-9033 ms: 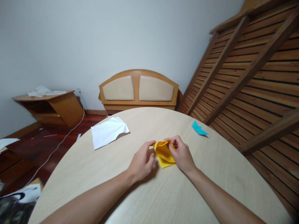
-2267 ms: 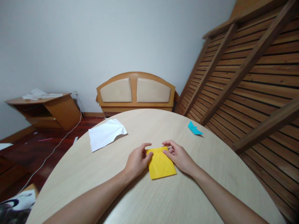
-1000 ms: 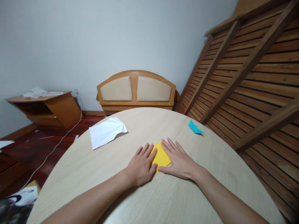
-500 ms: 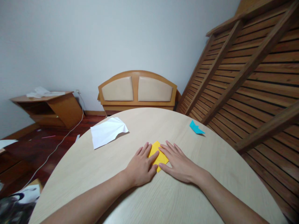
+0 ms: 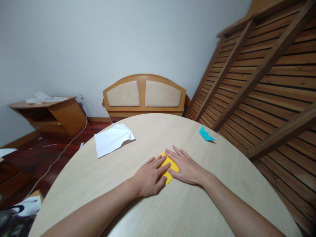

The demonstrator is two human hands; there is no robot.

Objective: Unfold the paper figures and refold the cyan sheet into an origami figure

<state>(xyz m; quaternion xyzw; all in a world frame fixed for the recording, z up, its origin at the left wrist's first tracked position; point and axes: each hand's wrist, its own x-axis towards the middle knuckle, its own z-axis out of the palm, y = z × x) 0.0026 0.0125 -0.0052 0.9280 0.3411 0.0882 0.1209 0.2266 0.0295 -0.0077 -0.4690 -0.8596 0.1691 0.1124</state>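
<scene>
Both hands lie flat on a folded yellow paper (image 5: 171,168) in the middle of the round desk (image 5: 123,197). The left hand (image 5: 150,176) covers the paper's left side. Its fingers (image 5: 160,162) are stretched out, a little apart, and press down on the paper. The right hand (image 5: 186,166) covers the right side. Its fingers (image 5: 172,152) are also straight and spread, palm down, and reach past the paper's far edge. The two hands sit close together, with only a small yellow strip showing between them. Neither hand pinches or grips anything.

A white paper (image 5: 112,140) with creases lies on the desk, far to the left and well apart from the hands. A small blue paper (image 5: 206,135) lies near the desk's right edge, also well apart. Behind the desk a wooden headboard (image 5: 144,95) stands by the wall. A slatted wooden frame (image 5: 266,72) leans on the right. A low wooden shelf (image 5: 49,113) stands on the left.
</scene>
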